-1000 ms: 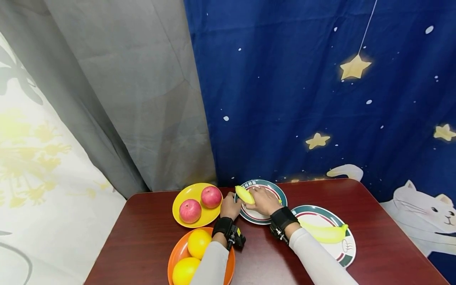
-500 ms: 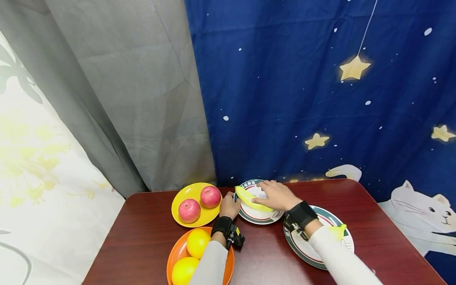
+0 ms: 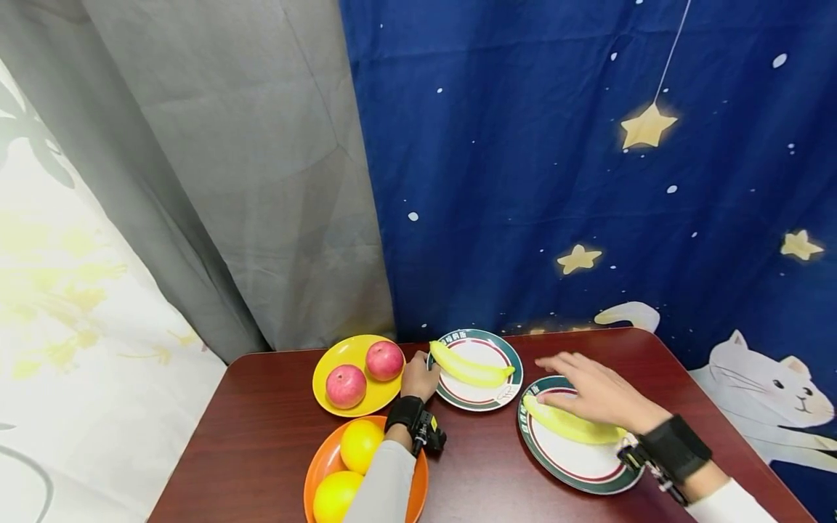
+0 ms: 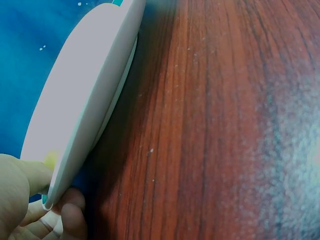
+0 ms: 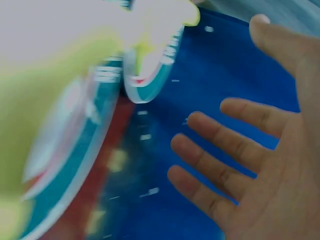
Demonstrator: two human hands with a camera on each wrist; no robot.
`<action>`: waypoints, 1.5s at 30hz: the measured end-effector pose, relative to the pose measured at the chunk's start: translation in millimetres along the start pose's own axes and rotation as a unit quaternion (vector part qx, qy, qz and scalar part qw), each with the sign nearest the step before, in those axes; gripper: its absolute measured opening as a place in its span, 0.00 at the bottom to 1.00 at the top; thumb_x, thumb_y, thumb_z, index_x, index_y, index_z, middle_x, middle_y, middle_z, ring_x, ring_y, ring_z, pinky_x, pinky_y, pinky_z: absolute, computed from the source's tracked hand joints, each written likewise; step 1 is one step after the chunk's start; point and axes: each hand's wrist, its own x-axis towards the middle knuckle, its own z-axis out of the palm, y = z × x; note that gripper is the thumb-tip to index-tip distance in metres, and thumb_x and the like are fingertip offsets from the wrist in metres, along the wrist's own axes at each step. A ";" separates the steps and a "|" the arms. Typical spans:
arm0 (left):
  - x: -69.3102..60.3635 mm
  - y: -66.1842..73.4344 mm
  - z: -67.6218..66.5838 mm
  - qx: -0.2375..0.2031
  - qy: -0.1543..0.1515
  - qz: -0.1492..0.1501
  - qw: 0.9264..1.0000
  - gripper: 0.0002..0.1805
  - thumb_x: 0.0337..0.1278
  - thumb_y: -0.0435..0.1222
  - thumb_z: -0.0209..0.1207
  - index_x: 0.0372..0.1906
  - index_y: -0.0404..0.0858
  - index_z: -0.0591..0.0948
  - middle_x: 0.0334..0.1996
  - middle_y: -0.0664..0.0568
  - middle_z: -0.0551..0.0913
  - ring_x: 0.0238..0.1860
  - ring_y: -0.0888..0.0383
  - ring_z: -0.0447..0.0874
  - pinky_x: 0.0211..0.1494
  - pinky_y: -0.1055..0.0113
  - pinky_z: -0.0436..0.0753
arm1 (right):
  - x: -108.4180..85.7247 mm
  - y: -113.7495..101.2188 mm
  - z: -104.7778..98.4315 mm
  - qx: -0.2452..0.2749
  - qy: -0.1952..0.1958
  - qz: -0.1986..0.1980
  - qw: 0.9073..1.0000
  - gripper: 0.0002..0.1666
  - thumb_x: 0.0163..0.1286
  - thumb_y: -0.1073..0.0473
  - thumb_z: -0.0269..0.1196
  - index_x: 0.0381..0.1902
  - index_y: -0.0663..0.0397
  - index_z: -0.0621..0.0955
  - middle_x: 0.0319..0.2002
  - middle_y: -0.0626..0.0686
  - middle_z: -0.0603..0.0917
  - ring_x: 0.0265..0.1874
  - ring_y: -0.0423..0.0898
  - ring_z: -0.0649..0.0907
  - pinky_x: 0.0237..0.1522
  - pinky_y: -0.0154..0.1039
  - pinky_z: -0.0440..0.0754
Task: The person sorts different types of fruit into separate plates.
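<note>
My left hand [image 3: 418, 378] pinches the left rim of the far green-rimmed plate [image 3: 472, 399]; in the left wrist view, thumb and fingers hold the plate's edge [image 4: 80, 100] from both sides. A yellow banana [image 3: 471, 372] lies on that plate. Over the near green-rimmed plate [image 3: 569, 459], my right hand [image 3: 601, 392] hovers with fingers spread, holding nothing. A second banana [image 3: 569, 426] lies there below the hand, partly covered by it. The right wrist view is blurred on the plates, but the open palm [image 5: 275, 185] shows plainly.
A yellow plate [image 3: 378, 398] with two red apples [image 3: 345, 386] stands left of my left hand. Below it, an orange bowl [image 3: 419, 483] holds yellow-orange round fruits [image 3: 362, 446], partly behind my left forearm. Curtains [image 3: 471, 181] hang behind the table's far edge.
My right hand has let go of the banana on the far plate and moved right, over the near plate. The left hand keeps its hold on the far plate's rim.
</note>
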 end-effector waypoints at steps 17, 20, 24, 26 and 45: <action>1.7 -3.0 3.2 -0.004 -0.004 -0.002 1.000 0.15 0.66 0.36 0.60 0.52 0.31 0.79 0.40 0.41 0.88 0.38 0.50 0.83 0.52 0.57 0.86 | -62.8 18.4 51.2 0.015 -0.022 0.046 0.999 0.35 0.59 0.29 0.68 0.59 0.36 0.82 0.50 0.38 0.80 0.50 0.42 0.78 0.51 0.52 0.82; 1.1 -2.6 2.4 -0.008 -0.005 -0.002 1.000 0.15 0.66 0.36 0.60 0.52 0.31 0.78 0.41 0.41 0.87 0.38 0.50 0.83 0.52 0.57 0.86 | -62.3 18.2 54.0 0.008 -0.019 0.055 0.998 0.33 0.60 0.29 0.68 0.58 0.36 0.83 0.48 0.38 0.79 0.47 0.41 0.77 0.49 0.50 0.81; -0.2 -2.4 1.0 -0.007 -0.004 -0.005 1.000 0.15 0.66 0.36 0.60 0.52 0.31 0.79 0.41 0.41 0.88 0.39 0.50 0.84 0.52 0.57 0.86 | -62.4 15.4 53.4 0.009 -0.021 0.063 0.998 0.32 0.61 0.31 0.68 0.57 0.39 0.83 0.49 0.40 0.81 0.48 0.43 0.79 0.49 0.51 0.82; -0.8 -2.7 0.6 -0.006 -0.004 -0.005 1.000 0.15 0.66 0.36 0.61 0.52 0.31 0.79 0.42 0.41 0.88 0.39 0.50 0.84 0.52 0.56 0.86 | -62.1 13.4 50.3 0.010 -0.003 0.059 0.998 0.32 0.60 0.34 0.70 0.57 0.41 0.83 0.50 0.42 0.83 0.48 0.44 0.80 0.49 0.51 0.82; -0.4 0.7 1.0 -0.004 0.000 -0.006 1.000 0.16 0.66 0.36 0.60 0.53 0.30 0.79 0.43 0.39 0.88 0.41 0.48 0.85 0.54 0.55 0.86 | 114.8 -23.0 34.2 0.032 0.098 -0.047 0.994 0.22 0.66 0.36 0.67 0.49 0.39 0.79 0.23 0.39 0.73 0.21 0.38 0.71 0.22 0.32 0.64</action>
